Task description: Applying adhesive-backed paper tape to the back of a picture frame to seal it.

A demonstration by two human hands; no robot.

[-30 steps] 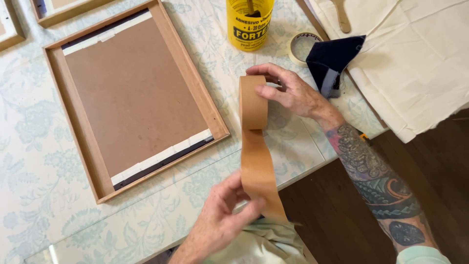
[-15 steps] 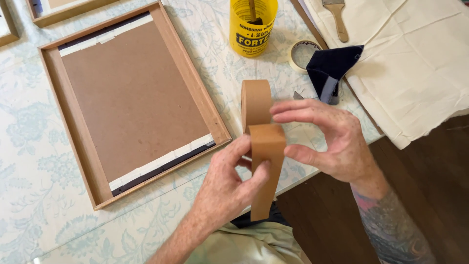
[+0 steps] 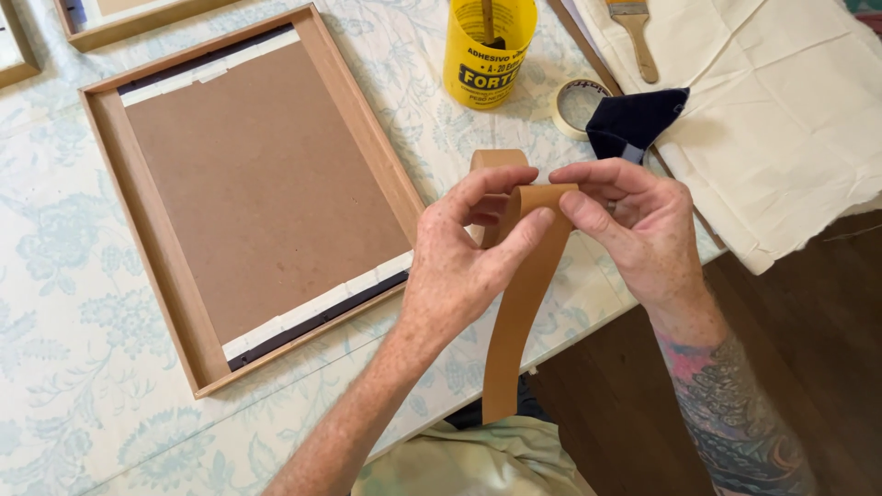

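Note:
A brown paper tape roll [image 3: 497, 162] is held upright over the table's near edge, mostly hidden behind my fingers. A long strip of brown tape [image 3: 517, 312] hangs down from it toward my lap. My left hand [image 3: 464, 262] pinches the strip's top between thumb and forefinger. My right hand [image 3: 634, 234] pinches the same spot from the right, thumbs nearly touching. To the left lies a wooden picture frame [image 3: 161, 276] face down, with a brown backing board [image 3: 253, 188] taped along its top and bottom edges.
A yellow glue tub [image 3: 487, 50] with a stick in it stands behind my hands. Beside it are a small tape roll [image 3: 579, 103], a dark blue cloth [image 3: 634, 124], a cream cloth [image 3: 781, 119] and a brush [image 3: 634, 32]. More frames [image 3: 18, 55] lie at the far left.
The strip was stretched between my two hands; my left hand has risen to the roll, and both hands now pinch the tape at one spot.

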